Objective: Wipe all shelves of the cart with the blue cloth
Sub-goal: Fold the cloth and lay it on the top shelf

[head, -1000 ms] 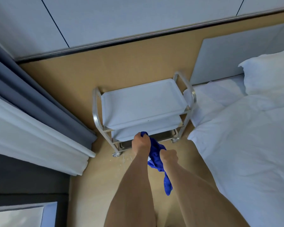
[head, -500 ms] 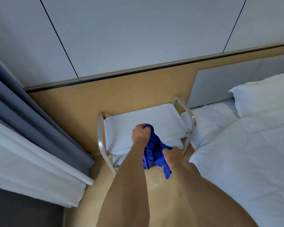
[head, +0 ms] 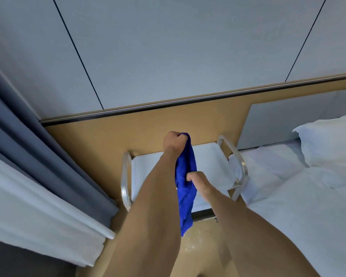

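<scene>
Blue cloth hangs mid-frame above the cart; left hand fingers clamp its top, right hand fingers pinch its middle.

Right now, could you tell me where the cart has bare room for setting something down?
The cart's top shelf shows bare patches left of the left hand and right of the blue cloth. The right hand crowds the middle.

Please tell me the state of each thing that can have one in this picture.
left hand: grips the cloth's top end
right hand: pinches the cloth's middle
cloth: hanging, stretched between the hands, above the cart
cart: standing upright, top shelf bare
curtain: drawn aside, gathered
</scene>
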Tool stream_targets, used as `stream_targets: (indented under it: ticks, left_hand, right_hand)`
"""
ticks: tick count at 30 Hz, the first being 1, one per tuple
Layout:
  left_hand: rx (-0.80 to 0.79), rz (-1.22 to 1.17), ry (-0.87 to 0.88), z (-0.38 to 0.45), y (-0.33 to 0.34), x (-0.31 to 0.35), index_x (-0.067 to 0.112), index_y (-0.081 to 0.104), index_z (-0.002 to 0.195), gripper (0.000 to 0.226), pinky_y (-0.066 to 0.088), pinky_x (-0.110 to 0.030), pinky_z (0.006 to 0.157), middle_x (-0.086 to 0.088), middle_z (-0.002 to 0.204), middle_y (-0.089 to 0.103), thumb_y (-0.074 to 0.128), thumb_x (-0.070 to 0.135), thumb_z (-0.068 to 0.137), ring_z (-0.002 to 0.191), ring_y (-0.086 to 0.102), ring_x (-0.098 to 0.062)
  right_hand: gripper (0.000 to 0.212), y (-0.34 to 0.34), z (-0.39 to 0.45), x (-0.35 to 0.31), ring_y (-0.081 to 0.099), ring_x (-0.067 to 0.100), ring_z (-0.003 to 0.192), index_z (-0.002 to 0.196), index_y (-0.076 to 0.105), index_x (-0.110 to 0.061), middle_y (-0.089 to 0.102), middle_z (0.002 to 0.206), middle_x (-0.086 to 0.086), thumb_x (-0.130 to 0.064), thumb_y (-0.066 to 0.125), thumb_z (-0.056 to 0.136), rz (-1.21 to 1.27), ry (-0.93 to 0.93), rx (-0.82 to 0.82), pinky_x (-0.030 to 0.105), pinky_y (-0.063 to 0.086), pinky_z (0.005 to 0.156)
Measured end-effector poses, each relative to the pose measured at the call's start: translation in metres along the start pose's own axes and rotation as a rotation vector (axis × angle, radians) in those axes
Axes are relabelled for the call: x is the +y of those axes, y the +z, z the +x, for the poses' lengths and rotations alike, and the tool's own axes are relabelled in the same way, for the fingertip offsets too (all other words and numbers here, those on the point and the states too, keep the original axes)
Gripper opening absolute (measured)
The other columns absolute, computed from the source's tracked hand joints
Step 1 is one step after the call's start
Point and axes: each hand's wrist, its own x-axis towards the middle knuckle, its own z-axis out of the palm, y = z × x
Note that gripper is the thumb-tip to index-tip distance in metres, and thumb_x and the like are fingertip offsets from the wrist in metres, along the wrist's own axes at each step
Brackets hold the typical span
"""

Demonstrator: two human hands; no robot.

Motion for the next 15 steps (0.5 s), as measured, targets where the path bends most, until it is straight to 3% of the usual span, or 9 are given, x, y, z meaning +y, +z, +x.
stream_targets:
  ticks: [2,4,7,10,12,14,15]
  left_hand:
    - [0.022,0.049,-0.026,0.009,0.006,-0.003,0.014,0.035,0.061,0.024,0.022,-0.026,0.049,0.000,0.057,0.034,0.047,0.012,0.081,0.054,0.028,-0.016]
    - [0.027,0.080,-0.079,0.014,0.012,-0.014,0.012,0.048,0.075,0.012,0.032,-0.028,0.054,-0.001,0.073,0.047,0.048,0.019,0.085,0.064,0.043,-0.019]
    - [0.110,0.156,-0.359,0.003,0.016,-0.043,0.009,0.051,0.120,0.036,0.045,-0.032,0.073,-0.006,0.112,0.053,0.044,0.029,0.092,0.098,0.056,-0.028]
    - [0.009,0.025,-0.685,-0.010,0.013,-0.072,0.006,0.056,0.116,0.045,0.050,-0.032,0.077,-0.008,0.095,0.059,0.034,0.037,0.093,0.082,0.058,-0.027]
    - [-0.111,-0.209,-0.814,-0.016,0.008,-0.071,0.006,0.056,0.103,0.056,0.045,-0.027,0.059,-0.008,0.080,0.058,0.030,0.055,0.095,0.063,0.053,-0.023]
    - [-0.149,-0.321,-0.838,-0.006,0.006,-0.073,0.007,0.056,0.108,0.069,0.042,-0.029,0.052,-0.010,0.091,0.062,0.031,0.069,0.091,0.064,0.054,-0.023]
    - [-0.180,-0.352,-0.821,0.001,0.006,-0.074,0.006,0.057,0.113,0.073,0.044,-0.031,0.056,-0.010,0.101,0.064,0.036,0.071,0.088,0.072,0.057,-0.024]
  right_hand:
    - [0.017,-0.004,0.009,-0.012,0.036,0.019,0.065,0.062,0.035,-0.017,0.039,0.063,0.001,-0.014,0.051,0.067,0.131,-0.004,-0.014,0.031,0.028,0.063]
    - [0.004,-0.008,0.018,-0.019,0.050,0.022,0.075,0.073,0.049,-0.013,0.054,0.075,0.005,-0.011,0.047,0.075,0.275,-0.003,-0.035,0.033,0.038,0.071]
    - [0.025,-0.011,0.029,-0.028,0.060,0.026,0.086,0.092,0.061,-0.008,0.064,0.090,0.011,-0.014,0.045,0.074,0.404,0.018,-0.068,0.033,0.046,0.073]
    - [0.020,-0.011,0.036,-0.031,0.065,0.029,0.087,0.092,0.061,-0.007,0.066,0.091,0.014,-0.014,0.050,0.078,0.385,0.082,-0.052,0.033,0.050,0.072]
    - [0.030,-0.008,0.045,-0.030,0.069,0.030,0.096,0.102,0.066,-0.007,0.072,0.101,0.016,-0.021,0.061,0.076,0.398,0.102,-0.058,0.040,0.055,0.087]
    - [0.041,-0.005,0.054,-0.027,0.070,0.031,0.100,0.102,0.070,-0.016,0.074,0.105,0.014,-0.028,0.069,0.063,0.442,0.115,-0.038,0.049,0.053,0.094]
    - [0.035,-0.004,0.058,-0.026,0.069,0.032,0.101,0.096,0.071,-0.022,0.074,0.105,0.012,-0.027,0.068,0.061,0.455,0.108,-0.018,0.052,0.053,0.093]
